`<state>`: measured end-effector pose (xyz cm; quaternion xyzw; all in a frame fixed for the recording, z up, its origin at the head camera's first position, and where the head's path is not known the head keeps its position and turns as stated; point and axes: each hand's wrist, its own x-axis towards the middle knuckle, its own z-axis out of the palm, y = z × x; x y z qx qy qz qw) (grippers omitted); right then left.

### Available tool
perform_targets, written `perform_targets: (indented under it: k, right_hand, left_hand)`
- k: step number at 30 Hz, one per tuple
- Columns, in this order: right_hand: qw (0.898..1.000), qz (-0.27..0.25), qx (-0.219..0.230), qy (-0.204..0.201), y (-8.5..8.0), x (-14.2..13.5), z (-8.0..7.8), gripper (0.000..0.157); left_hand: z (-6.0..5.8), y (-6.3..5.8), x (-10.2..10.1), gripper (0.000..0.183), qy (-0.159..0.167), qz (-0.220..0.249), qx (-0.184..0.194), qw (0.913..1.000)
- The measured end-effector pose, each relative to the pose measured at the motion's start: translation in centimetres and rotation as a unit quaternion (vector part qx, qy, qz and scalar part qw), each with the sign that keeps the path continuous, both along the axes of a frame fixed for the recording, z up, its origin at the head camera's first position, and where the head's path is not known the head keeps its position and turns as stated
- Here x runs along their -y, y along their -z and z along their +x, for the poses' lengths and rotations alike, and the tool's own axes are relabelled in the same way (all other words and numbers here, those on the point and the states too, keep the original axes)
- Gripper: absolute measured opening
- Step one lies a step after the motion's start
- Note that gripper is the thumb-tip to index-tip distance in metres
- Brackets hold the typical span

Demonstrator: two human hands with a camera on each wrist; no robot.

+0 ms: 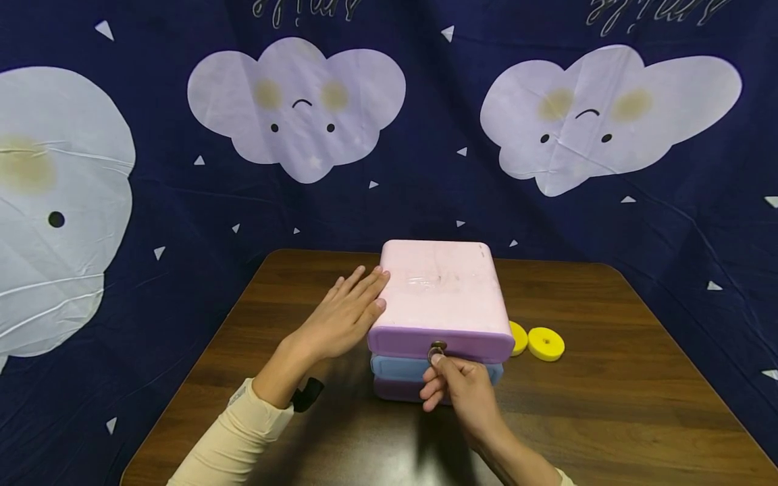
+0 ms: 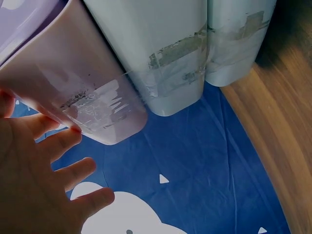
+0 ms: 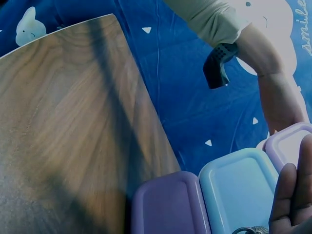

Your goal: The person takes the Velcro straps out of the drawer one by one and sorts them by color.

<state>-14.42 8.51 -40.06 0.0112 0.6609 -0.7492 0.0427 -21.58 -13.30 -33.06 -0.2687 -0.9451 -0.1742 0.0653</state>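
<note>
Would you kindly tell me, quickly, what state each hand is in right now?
Left hand: open, fingers extended, touching the left edge of the pink box.
Right hand: closed, pinching the ring pull on the purple front.

On the wooden table (image 1: pixel 583 412), a stack of drawers (image 1: pixel 444 290) is steadied by the left hand (image 1: pixel 345 314), whose straight fingers are laid on the left edge of its pink top, while a small ring pull (image 1: pixel 438 345) on the upper purple front (image 1: pixel 398 342) is pinched by the right hand (image 1: pixel 467 397). A blue front (image 1: pixel 398 368) and another purple front (image 1: pixel 395 390) are stacked below, and two yellow discs (image 1: pixel 548 349) are placed just right of the drawers, one partly hidden. Behind, a dark blue cloth (image 1: pixel 437 155) is patterned with pale clouds (image 1: pixel 304 148) and triangles.
</note>
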Motion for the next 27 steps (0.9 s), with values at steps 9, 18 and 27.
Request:
perform_targets:
  k: [9, 18, 27]
  right_hand:
    - [1.0, 0.002, 0.001, -0.007, 0.3, -0.1, 0.0, 0.048]
    - [1.0, 0.023, -0.004, -0.016, 1.3, -0.9, 0.3, 0.046]
    - [0.998, 0.063, -0.007, 0.025, 2.9, -2.6, 1.1, 0.036]
  left_hand:
    - [0.0, 0.0, -0.1, 0.054, 0.002, 0.003, -0.001, 1.0]
    - [0.1, 0.1, -0.1, 0.054, 0.001, 0.005, 0.0, 1.0]
    - [0.0, 0.1, -0.1, 0.054, 0.001, 0.003, 0.001, 1.0]
